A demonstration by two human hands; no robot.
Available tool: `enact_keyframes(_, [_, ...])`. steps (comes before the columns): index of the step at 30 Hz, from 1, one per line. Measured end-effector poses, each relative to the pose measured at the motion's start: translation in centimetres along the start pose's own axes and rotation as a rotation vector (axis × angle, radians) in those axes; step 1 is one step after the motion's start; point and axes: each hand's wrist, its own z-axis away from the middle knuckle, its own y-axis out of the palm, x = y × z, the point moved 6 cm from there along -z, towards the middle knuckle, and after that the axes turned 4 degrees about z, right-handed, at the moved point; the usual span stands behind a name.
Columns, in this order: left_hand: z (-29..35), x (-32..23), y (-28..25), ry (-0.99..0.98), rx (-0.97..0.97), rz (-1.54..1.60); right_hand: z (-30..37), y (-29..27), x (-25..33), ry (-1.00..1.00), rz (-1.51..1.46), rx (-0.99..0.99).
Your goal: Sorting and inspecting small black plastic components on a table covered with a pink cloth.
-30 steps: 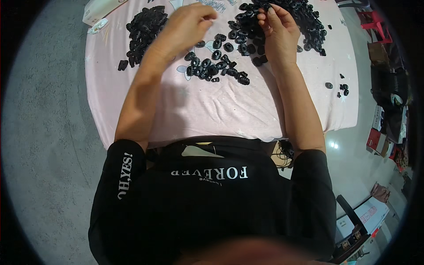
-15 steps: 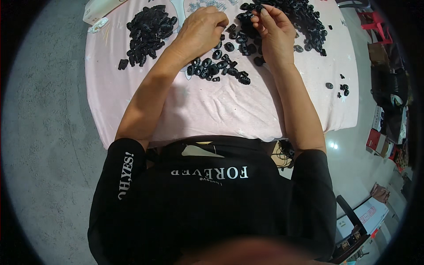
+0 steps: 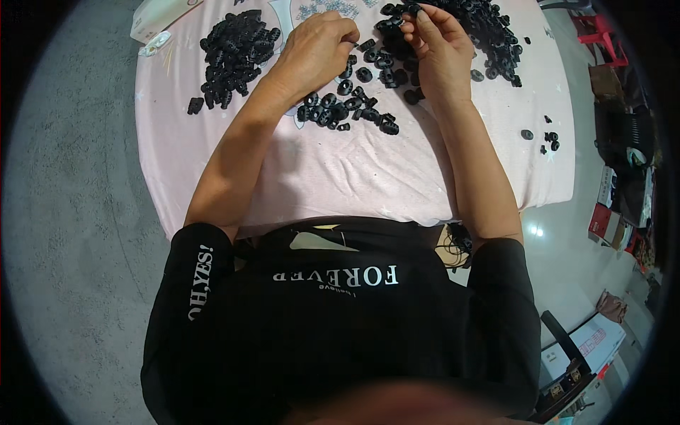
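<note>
My right hand (image 3: pixel 440 53) pinches a small black plastic piece (image 3: pixel 412 10) between thumb and fingers, at the edge of a big heap of black parts (image 3: pixel 489 32). My left hand (image 3: pixel 317 49) is closed, with its fingertips bent down and hidden behind the knuckles; whatever they hold cannot be made out. Loose round black parts with holes (image 3: pixel 364 74) lie between the two hands. Nearer to me is a looser cluster of similar black pieces (image 3: pixel 338 111). Left of my left forearm sits a pile of ribbed black parts (image 3: pixel 237 53).
Small silvery pieces (image 3: pixel 327 8) lie at the table's far side. A pink cloth (image 3: pixel 340 177) covers the table. A white box (image 3: pixel 159 18) stands at the far left corner. A few stray black parts (image 3: pixel 554 146) lie on the right. Boxes and a red stool (image 3: pixel 598 39) are beyond.
My left hand has shifted slightly, with its fingers still bent down. My right hand keeps its pinch on the black piece almost in place. The whole view has moved a little.
</note>
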Motion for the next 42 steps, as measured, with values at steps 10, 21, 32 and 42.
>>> enact_keyframes(10, [0.7,-4.8,0.6,0.236,-0.053,0.106,-0.8,-1.1,0.8,-0.047,-0.016,-0.066])
enact_keyframes(21, [0.8,-5.8,0.4,0.258,0.034,0.095,-1.6,-2.3,0.2,-0.078,-0.052,-0.076])
enact_keyframes(32, [2.3,-8.4,1.9,0.214,0.224,0.031,-0.3,0.0,0.8,-0.024,0.045,0.03])
enact_keyframes(42, [0.1,-5.2,-2.1,0.05,-0.021,0.322,0.2,1.0,0.7,0.063,0.039,0.143])
